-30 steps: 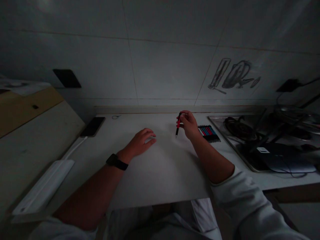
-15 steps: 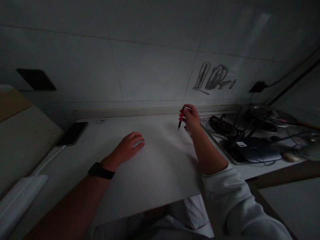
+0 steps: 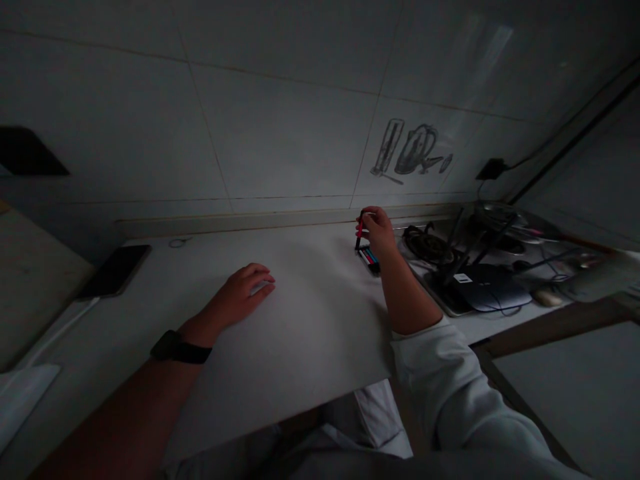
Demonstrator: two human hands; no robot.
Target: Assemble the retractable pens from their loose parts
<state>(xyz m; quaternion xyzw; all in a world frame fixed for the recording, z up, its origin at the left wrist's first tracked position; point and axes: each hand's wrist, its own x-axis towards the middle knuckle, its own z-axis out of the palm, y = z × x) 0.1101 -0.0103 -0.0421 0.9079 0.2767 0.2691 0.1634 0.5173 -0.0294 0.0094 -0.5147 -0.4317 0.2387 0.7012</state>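
My right hand pinches a red and black pen near its top and holds it almost upright, tip down. Just below that hand, several pens with coloured barrels lie side by side on the white tabletop. Their far ends are partly hidden by my hand and wrist. The held pen's tip is close to this row; whether it touches the surface I cannot tell. My left hand rests palm down on the tabletop, fingers loosely stretched and holding nothing. A black watch is on that wrist.
A dark phone with a white cable lies at the left. To the right are a gas burner and a black router with raised antennas. A thin loop lies near the tiled wall.
My right hand has shifted slightly right over the tabletop, and the pen is more upright. More of the row of pens shows beneath it. My left hand stays put while the view turns right.
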